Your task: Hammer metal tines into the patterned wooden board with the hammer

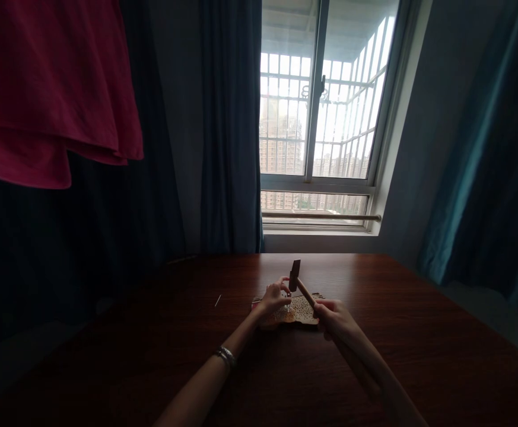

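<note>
My right hand (333, 315) is closed around the light wooden handle of a hammer (305, 292). Its dark head is raised just above my left hand (275, 298) and a flat board with a spotted top (302, 309). My left hand is over the board's left part, with thumb and fingers curled toward each other beneath the hammer head. Something small and dark shows by those fingertips, too small to name. Small whitish bits lie on the board under the left hand, which partly hides them. A silvery bracelet (226, 356) circles my left wrist.
The board rests on a dark reddish-brown wooden table (280, 379). A thin pale stick-like piece (218, 300) lies to its left. Behind the table are a barred window (318, 118) and a dark blue curtain (231, 130). Red cloth (54, 83) hangs at upper left.
</note>
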The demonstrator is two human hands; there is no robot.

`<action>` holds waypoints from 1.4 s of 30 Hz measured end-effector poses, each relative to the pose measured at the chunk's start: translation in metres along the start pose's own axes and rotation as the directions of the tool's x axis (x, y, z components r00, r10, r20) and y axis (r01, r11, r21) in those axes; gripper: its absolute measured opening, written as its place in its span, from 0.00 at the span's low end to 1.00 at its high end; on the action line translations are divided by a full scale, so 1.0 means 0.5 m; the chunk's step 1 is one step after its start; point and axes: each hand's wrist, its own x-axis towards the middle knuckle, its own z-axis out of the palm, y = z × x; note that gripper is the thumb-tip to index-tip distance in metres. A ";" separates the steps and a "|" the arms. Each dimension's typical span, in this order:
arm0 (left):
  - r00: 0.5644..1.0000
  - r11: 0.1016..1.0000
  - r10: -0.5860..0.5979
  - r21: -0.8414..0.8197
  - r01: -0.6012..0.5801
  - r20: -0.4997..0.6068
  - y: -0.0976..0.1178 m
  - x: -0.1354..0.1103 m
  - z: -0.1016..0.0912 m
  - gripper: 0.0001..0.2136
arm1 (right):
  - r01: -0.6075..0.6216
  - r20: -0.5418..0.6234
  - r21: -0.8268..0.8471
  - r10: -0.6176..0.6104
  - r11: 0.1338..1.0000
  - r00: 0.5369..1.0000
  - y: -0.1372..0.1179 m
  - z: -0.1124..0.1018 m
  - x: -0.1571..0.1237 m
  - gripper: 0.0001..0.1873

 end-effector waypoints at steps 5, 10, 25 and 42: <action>0.998 0.998 0.058 0.021 -0.058 -0.001 -0.005 0.001 0.000 0.29 | -0.006 0.002 0.016 0.006 1.000 1.000 -0.003 0.002 0.001 0.19; 0.997 0.997 0.072 0.009 -0.072 0.009 -0.011 0.003 0.000 0.30 | 0.001 -0.014 0.015 0.000 1.000 1.000 0.003 0.005 0.003 0.20; 0.997 0.997 0.075 0.019 -0.075 -0.010 -0.009 0.001 0.001 0.29 | -0.009 -0.028 0.012 0.009 1.000 1.000 0.003 0.007 -0.001 0.17; 0.999 0.999 0.022 -0.025 -0.023 -0.039 -0.004 -0.001 0.007 0.28 | 0.014 -0.055 -0.099 -0.019 0.995 0.998 0.014 0.015 -0.002 0.19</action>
